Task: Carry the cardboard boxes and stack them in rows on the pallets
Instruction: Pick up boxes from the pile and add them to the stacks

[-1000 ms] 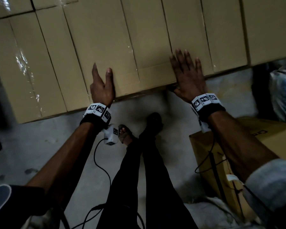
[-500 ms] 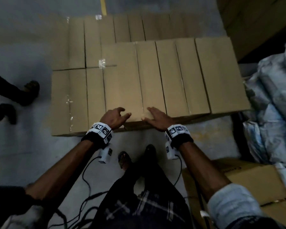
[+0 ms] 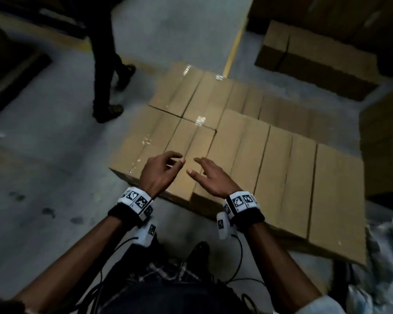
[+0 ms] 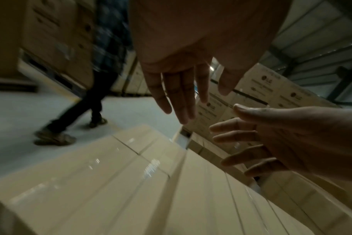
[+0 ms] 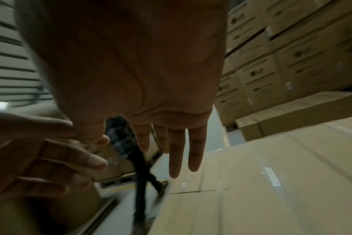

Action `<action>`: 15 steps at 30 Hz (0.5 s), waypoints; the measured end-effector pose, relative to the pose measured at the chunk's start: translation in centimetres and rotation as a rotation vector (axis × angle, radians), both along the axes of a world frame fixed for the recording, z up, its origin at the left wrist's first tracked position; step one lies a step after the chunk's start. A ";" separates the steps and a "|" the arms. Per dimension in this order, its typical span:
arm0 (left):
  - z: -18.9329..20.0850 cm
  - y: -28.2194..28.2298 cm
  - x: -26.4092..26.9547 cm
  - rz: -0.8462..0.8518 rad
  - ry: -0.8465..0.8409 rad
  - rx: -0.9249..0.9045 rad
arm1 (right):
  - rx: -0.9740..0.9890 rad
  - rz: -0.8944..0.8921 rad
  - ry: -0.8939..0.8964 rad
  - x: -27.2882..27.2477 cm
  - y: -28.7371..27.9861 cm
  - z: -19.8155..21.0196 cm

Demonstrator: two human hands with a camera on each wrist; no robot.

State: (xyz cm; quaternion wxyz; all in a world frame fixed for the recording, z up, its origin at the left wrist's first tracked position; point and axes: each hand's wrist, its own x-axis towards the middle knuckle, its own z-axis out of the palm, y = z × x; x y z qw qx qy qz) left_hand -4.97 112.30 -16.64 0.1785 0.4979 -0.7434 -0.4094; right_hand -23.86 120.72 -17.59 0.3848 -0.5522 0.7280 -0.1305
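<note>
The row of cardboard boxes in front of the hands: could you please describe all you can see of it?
The cardboard boxes are plain tan, long and narrow, lying flat side by side in neat rows low over the grey floor. Shiny clear tape marks some seams. The left hand and right hand hover above the near edge, holding nothing.

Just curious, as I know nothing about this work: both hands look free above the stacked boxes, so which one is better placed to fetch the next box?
Neither clearly. The left hand and right hand hover side by side, empty, over the cardboard boxes; probably both are needed.
</note>
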 end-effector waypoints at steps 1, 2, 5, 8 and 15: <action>0.4 -0.6 1.0 0.024 0.018 -0.019 | 0.003 0.012 -0.005 0.9 -1.0 0.3; 0.8 -1.3 2.1 0.036 0.029 -0.027 | -0.004 0.034 -0.010 1.9 -2.2 0.4; 1.3 -4.9 6.1 0.070 0.045 -0.026 | -0.027 0.093 -0.031 5.8 -6.7 1.2; 1.7 -9.4 10.3 0.080 0.028 -0.042 | -0.053 0.133 -0.038 10.1 -11.6 2.0; 2.5 -21.8 23.1 0.099 0.011 -0.070 | -0.079 0.135 -0.029 23.1 -25.5 2.4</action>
